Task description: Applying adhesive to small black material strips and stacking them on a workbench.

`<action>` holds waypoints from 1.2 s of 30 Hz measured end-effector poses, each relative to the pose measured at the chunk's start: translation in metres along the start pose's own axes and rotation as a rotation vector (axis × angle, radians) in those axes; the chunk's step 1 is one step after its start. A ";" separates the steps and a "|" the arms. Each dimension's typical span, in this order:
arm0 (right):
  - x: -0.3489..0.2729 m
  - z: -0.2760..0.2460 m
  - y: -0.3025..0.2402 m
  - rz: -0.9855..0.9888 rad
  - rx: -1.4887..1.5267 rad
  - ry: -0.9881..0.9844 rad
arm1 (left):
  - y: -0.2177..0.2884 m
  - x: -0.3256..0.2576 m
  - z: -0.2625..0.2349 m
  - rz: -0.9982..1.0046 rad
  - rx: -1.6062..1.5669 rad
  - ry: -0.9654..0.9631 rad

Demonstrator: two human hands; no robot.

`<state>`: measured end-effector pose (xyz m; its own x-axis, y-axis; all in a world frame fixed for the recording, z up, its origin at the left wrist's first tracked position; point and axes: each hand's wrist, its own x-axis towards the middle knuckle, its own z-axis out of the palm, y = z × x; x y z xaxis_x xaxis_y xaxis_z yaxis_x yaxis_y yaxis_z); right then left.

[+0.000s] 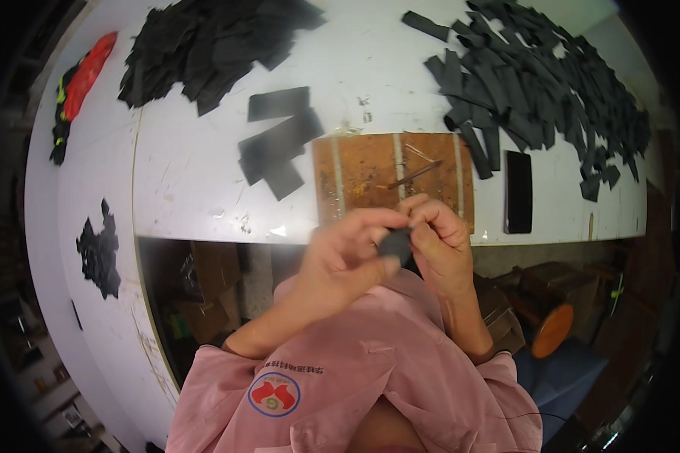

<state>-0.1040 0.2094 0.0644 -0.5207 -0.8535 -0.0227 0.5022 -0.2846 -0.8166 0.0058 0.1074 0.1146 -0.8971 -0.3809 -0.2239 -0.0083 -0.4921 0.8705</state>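
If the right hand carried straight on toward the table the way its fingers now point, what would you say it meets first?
Probably the brown wooden board lying on the white table, near the thin stick resting on it. The right hand and the left hand pinch a small black piece just before that board; depth is unclear.

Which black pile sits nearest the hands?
The small stack of flat black rectangles, just left of the brown board. The big heaps at top left and top right lie farther back from both hands.
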 end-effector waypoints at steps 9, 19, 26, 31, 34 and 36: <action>0.018 0.022 -0.058 -0.436 -0.894 0.087 | 0.010 0.024 0.015 0.173 0.044 0.125; 0.056 0.004 -0.076 0.112 -0.259 -0.096 | 0.013 0.065 -0.006 -0.200 -1.350 -0.578; 0.055 -0.036 -0.028 0.283 -0.094 -0.081 | -0.023 0.069 -0.023 -0.268 -0.919 -0.216; 0.070 -0.011 -0.066 0.171 -0.352 -0.312 | 0.006 0.043 0.022 0.359 -0.005 0.001; 0.066 -0.047 -0.019 0.255 -0.192 -0.251 | -0.017 0.057 -0.006 0.033 -0.280 -0.007; 0.060 -0.047 -0.010 0.224 -0.257 -0.235 | -0.025 0.054 -0.015 -0.022 -0.349 -0.003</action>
<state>-0.1725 0.1816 0.0440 -0.2311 -0.9669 -0.1083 0.3809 0.0125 -0.9245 -0.0354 0.0875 0.0747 -0.8996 -0.3654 -0.2393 0.1236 -0.7384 0.6629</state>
